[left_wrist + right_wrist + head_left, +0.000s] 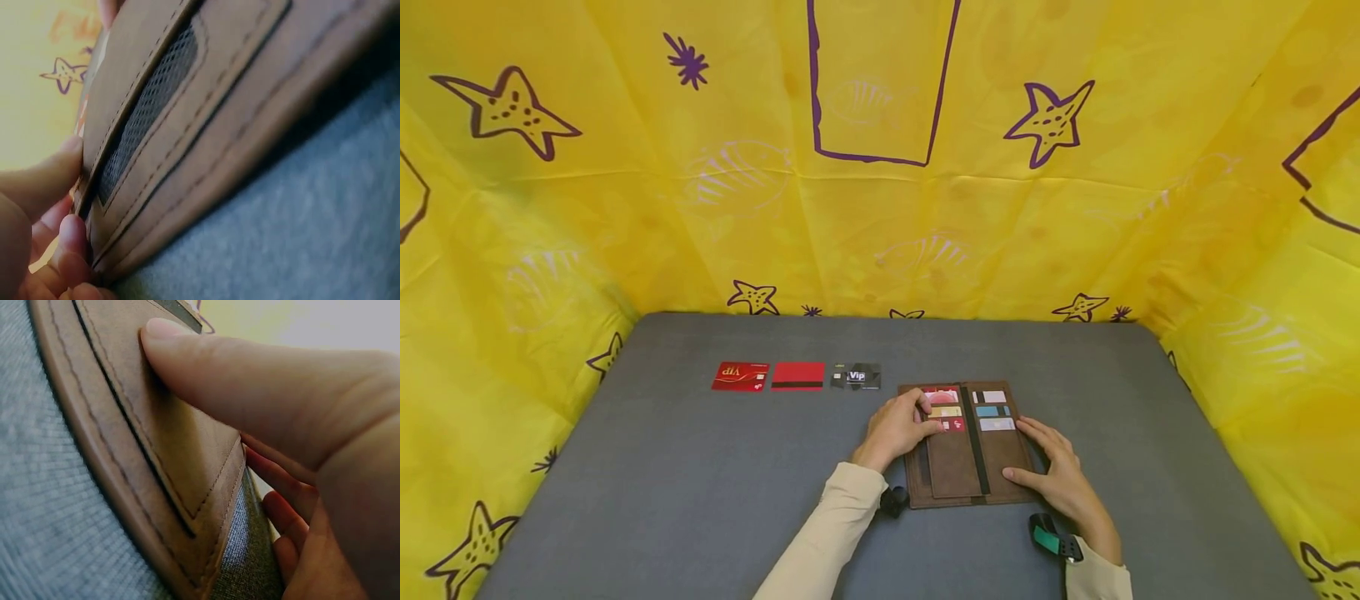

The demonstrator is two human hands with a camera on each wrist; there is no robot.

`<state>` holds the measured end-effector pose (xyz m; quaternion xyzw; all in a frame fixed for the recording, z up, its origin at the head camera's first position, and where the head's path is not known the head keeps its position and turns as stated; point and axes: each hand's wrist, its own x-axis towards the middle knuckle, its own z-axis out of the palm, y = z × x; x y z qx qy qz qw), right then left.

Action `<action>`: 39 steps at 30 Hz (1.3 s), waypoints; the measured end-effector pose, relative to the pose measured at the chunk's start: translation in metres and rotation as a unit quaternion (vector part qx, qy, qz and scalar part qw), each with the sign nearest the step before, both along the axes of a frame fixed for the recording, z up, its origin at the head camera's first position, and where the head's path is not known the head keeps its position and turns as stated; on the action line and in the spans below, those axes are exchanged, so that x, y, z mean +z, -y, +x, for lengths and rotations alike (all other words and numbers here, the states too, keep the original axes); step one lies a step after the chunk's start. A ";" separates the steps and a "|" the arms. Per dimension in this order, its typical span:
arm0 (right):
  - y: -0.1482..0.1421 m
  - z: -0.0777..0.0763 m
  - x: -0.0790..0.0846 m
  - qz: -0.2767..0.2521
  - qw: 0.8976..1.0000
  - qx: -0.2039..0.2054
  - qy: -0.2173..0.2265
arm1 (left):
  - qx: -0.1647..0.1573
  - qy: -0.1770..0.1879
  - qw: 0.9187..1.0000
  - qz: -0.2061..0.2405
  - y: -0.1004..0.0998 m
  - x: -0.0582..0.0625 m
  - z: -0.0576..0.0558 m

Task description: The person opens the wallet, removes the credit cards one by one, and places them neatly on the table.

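Note:
A brown leather wallet [951,467] lies spread out on the table, with several cards in slots on both inner panels and a dark band down its middle. At its left side, my left hand [898,429] pinches the edge of the inner panel between thumb and fingers, the thumb beside a red card [953,424]. The left wrist view shows a mesh window [150,112] in the wallet by those fingers. My right hand [1063,479] grips the right edge, its thumb [187,359] on the leather and its other fingers along the edge, partly hidden.
Left of the wallet, a red VIP card [740,377], a red card with a black stripe [797,376] and a dark VIP card [856,376] lie in a row on the grey table [700,483]. A yellow patterned cloth [865,242] surrounds the back and sides.

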<state>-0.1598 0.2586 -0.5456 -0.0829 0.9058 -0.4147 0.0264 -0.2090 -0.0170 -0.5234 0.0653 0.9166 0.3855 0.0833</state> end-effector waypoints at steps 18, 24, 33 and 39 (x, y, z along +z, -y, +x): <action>0.001 0.001 0.000 0.013 1.000 0.005 -0.011 | 0.033 -0.024 0.999 -0.026 -0.005 0.000 0.001; 0.001 0.001 0.000 0.012 1.000 0.007 -0.015 | 0.018 -0.033 0.999 -0.010 -0.002 -0.001 0.003; 0.001 0.001 0.000 0.005 1.000 0.008 -0.012 | 0.005 -0.016 1.000 0.016 0.004 -0.001 0.002; 0.002 0.001 0.000 0.006 1.000 0.008 -0.015 | 0.012 -0.021 1.000 0.016 0.003 -0.002 0.002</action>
